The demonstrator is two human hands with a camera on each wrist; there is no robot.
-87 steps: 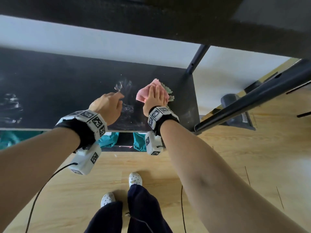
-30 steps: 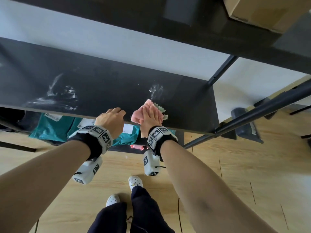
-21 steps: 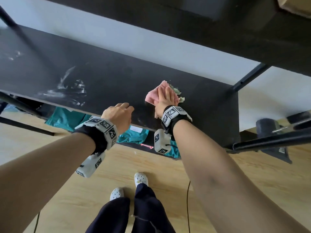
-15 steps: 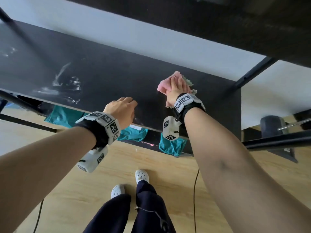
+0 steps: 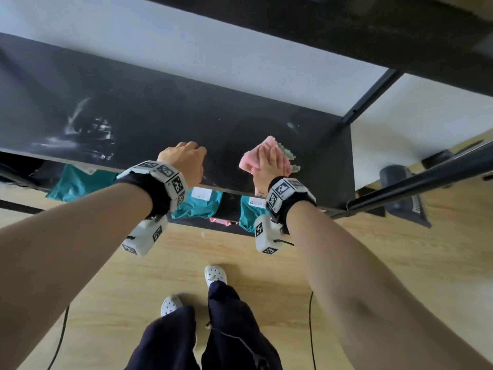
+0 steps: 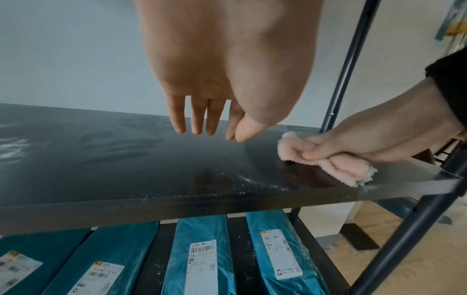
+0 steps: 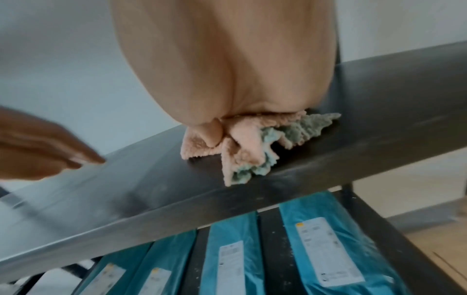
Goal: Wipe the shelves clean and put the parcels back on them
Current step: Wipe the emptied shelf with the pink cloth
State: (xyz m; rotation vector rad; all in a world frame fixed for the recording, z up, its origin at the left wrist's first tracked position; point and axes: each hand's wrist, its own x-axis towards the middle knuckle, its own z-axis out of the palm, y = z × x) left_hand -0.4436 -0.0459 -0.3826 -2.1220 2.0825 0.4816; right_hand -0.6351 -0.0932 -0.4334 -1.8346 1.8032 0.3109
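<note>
A black shelf (image 5: 160,116) carries white dust smears (image 5: 80,129) on its left part. My right hand (image 5: 269,164) grips a bunched pink and pale green cloth (image 5: 250,158) and presses it on the shelf near the right front corner. The left wrist view shows the cloth (image 6: 341,167) wrapped by the right hand (image 6: 353,143), with dust specks (image 6: 242,183) along the front edge. My left hand (image 6: 209,129) hangs just above the shelf (image 6: 126,159), fingers loose and holding nothing. Several teal parcels (image 6: 199,259) with white labels lie on the lower shelf.
Another dark shelf (image 5: 320,28) hangs overhead. A dark upright post (image 5: 368,97) stands at the back right corner and a dark rail (image 5: 426,180) juts out at the front right. A black object (image 5: 400,190) sits on the wooden floor (image 5: 346,249) beside the rack.
My right hand has drawn the cloth from deeper on the shelf back toward the front edge. The left hand stays hovering at the front edge.
</note>
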